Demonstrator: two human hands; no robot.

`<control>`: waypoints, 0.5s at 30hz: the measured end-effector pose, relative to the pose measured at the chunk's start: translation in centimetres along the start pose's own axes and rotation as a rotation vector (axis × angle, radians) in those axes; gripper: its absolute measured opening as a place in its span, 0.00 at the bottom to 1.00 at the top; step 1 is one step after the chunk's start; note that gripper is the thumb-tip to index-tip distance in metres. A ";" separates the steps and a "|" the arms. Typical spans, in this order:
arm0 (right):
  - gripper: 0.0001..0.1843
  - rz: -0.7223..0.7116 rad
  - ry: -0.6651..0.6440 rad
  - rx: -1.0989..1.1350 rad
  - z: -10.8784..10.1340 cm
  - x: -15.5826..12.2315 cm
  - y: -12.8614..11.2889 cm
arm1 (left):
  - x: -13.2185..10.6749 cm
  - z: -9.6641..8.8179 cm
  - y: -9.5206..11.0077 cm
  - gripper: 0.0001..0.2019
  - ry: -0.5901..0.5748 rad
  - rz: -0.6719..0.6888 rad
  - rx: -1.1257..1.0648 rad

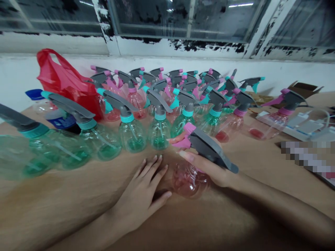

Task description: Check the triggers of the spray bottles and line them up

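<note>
My right hand (209,167) grips a pink spray bottle (190,179) by its neck, just under the grey and pink trigger head. The nozzle points up and to the left, and the bottle's base is slightly blurred above the table. To its left, my left hand (142,190) lies flat on the table with its fingers spread, holding nothing. Beyond my hands stands a row of green spray bottles, among them one with a teal collar (160,130) and another (132,134) beside it. A pink bottle (230,123) stands farther right.
More spray bottles crowd behind the front row, against the wall. At the left are a red plastic bag (68,83) and a bottle with a blue cap (35,94). On the right lie a power strip (300,123), an open cardboard box (303,90) and a flat blurred-out item (309,160).
</note>
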State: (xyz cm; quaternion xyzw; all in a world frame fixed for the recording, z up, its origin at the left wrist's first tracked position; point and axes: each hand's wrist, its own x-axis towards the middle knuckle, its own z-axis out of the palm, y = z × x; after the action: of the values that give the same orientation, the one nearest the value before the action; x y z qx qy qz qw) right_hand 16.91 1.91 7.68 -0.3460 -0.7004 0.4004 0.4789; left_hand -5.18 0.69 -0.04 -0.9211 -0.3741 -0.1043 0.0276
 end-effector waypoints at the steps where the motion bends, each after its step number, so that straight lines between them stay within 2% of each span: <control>1: 0.11 0.003 -0.007 0.000 0.0 0.0 0.0 | 0.0 0.0 0.0 0.30 -0.003 0.000 0.001; 15: 0.11 0.012 -0.008 -0.027 -0.1 0.0 -0.1 | 0.1 -0.1 0.2 0.29 -0.010 -0.005 0.010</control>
State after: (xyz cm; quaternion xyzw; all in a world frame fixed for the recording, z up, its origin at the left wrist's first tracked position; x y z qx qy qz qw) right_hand 16.99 1.88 7.83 -0.3548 -0.7056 0.3954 0.4689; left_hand -5.04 0.63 0.06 -0.9205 -0.3771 -0.0982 0.0299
